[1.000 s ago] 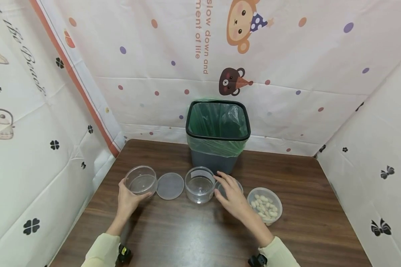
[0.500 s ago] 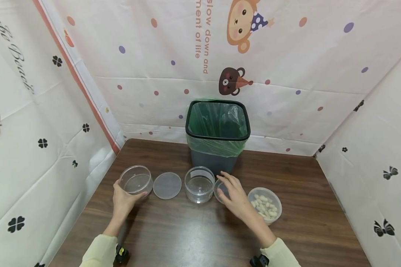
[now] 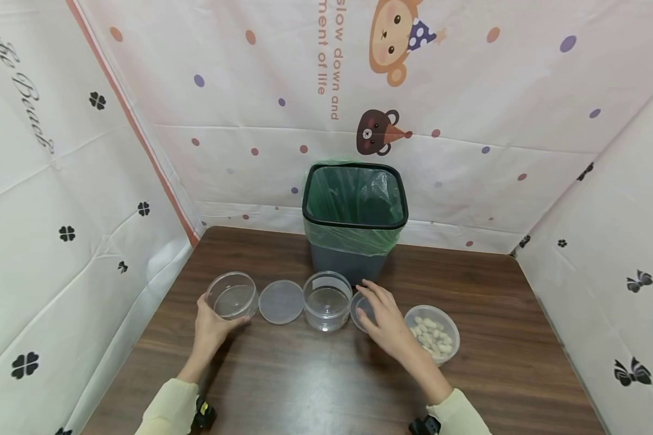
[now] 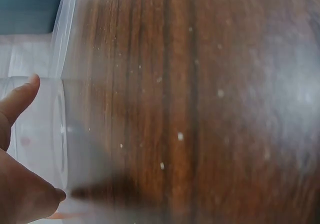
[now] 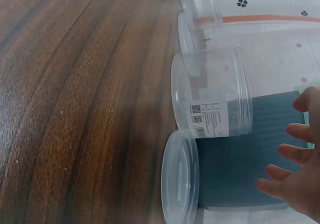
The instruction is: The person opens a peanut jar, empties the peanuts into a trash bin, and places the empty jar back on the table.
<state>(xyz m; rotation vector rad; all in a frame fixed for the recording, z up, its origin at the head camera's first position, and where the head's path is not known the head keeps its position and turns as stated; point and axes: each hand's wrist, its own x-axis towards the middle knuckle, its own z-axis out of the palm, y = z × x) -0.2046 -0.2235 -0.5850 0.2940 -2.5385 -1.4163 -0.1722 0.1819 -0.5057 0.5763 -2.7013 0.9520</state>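
a clear round tub [image 3: 232,296], mouth up, is gripped at about nine and five o'clock; at its three o'clock, well apart, a clear round lid [image 5: 180,179] lies flat.

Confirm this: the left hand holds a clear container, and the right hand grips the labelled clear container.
Wrong about the right hand: it grips nothing. The right wrist view shows its fingers spread, apart from the labelled clear container. The left hand does hold a clear container.
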